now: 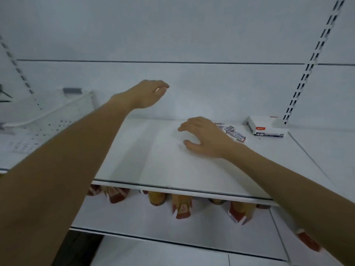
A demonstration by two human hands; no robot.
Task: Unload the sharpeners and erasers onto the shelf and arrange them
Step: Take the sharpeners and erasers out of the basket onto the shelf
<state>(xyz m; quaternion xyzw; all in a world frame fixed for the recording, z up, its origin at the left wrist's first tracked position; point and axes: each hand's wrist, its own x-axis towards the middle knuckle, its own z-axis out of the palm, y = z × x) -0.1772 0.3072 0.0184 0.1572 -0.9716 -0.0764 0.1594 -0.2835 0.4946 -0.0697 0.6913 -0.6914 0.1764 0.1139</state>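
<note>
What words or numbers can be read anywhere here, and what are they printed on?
"4B": front of the white box, left end.
"24": same front, right end.
The red logo above "4B": too blurred.
The loose erasers beside the right hand: print too small.
The red packets on the lower shelf: labels blurred.

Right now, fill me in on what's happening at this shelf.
A person is working at a white shelf with bare hands. The right hand is spread open low over the shelf, beside a loose heap of small wrapped erasers. The left hand is raised near the back wall, fingers curled; whether it holds anything is unclear. A white box marked 4B sits at the back right. The erasers are not yet arranged.
</note>
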